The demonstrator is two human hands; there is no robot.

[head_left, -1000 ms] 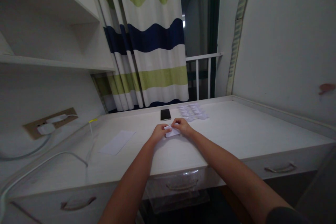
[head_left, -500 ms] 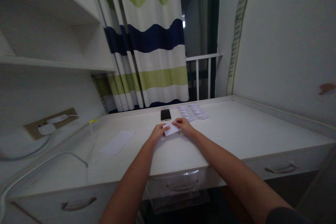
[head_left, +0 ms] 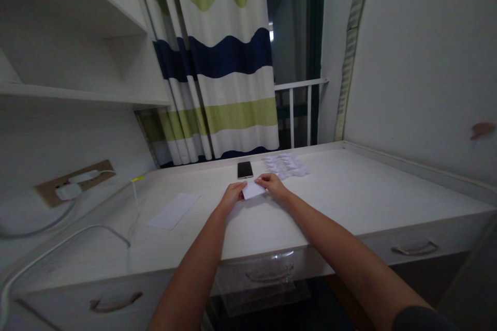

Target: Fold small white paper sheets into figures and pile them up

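Left hand (head_left: 232, 196) and right hand (head_left: 272, 185) pinch one small white four-sided paper (head_left: 253, 190) between them. One white wooden desk (head_left: 361, 194); one flat white paper sheet (head_left: 174, 211); white folded-paper shapes (head_left: 285, 166), too blurred to count; one black rectangular phone (head_left: 245, 169).

Around 1 held paper (head_left: 254, 191): 2 hands (head_left: 231, 196), 1 phone (head_left: 245, 169) at twelve o'clock, 1 sheet (head_left: 174, 211) at nine, 3 handles (head_left: 415, 253) four to eight, folded papers (head_left: 285, 166) at two uncountable.
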